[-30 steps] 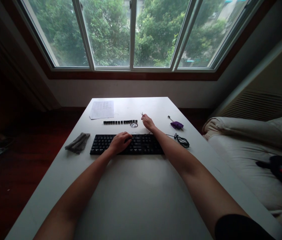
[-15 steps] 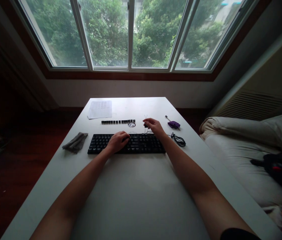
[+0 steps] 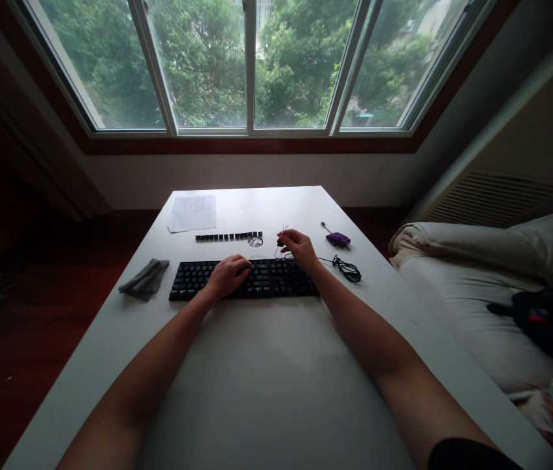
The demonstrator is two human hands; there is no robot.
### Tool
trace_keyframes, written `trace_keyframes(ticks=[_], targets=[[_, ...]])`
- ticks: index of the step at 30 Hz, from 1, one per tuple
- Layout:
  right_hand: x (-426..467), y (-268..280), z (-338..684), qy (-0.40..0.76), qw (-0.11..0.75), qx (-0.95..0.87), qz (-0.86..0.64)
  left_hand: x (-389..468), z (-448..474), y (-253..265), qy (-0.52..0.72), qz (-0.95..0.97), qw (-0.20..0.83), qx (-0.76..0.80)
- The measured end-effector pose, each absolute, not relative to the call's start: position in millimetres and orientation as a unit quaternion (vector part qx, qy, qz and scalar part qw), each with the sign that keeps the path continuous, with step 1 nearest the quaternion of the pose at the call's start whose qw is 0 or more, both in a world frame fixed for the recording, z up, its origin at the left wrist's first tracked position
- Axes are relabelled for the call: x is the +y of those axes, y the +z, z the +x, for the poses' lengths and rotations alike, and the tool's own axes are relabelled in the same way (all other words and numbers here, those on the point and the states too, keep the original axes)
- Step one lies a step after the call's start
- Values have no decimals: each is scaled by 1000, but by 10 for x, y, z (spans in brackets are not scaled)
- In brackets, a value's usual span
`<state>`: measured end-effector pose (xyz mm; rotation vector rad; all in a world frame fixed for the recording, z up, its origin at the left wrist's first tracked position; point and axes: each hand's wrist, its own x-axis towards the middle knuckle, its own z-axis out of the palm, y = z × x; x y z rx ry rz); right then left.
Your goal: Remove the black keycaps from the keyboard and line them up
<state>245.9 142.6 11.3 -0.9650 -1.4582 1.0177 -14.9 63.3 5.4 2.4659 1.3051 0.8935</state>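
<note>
A black keyboard (image 3: 192,277) lies across the white table. My left hand (image 3: 227,274) rests over its middle keys, fingers laid out and holding nothing that shows. Just above the keyboard's back edge, my right hand (image 3: 300,245) pinches a wire keycap puller (image 3: 280,243) with a dark grip. Its thin wires stick out above and below the fingers, the lower ends slanting down toward the keys. Behind the keyboard runs a row of several black keycaps (image 3: 227,237). A small round item, clear or shiny, (image 3: 255,241) sits by the row's right end.
A grey cloth (image 3: 145,279) lies left of the keyboard, and a printed sheet (image 3: 192,213) at the back left. On the right are a coiled black cable (image 3: 348,269) and a purple item (image 3: 338,239) beside a small brush (image 3: 325,226). A sofa (image 3: 447,287) adjoins the table's right side.
My right hand has shifted slightly left, and the keycap puller now leans more. My left hand stays on the keyboard. The whole view has shifted a little.
</note>
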Motion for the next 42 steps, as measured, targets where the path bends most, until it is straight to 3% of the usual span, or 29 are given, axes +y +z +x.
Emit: trace_keyframes(ticks=[8, 13, 20, 32, 42], targets=[[1414, 44, 2434, 457, 463, -648, -396, 624, -162, 60, 304, 840, 106, 437], [1373, 61, 2439, 416, 436, -690, -401, 628, -170, 47, 306, 841, 103, 434], [1262, 131, 2521, 346, 481, -714, -373, 649, -167, 17, 310, 839, 104, 436], [1302, 120, 2660, 444, 534, -633, -343, 631, -166, 41, 312, 838, 105, 435], [1256, 202, 2524, 453, 562, -615, -317, 619, -164, 55, 306, 838, 107, 439]])
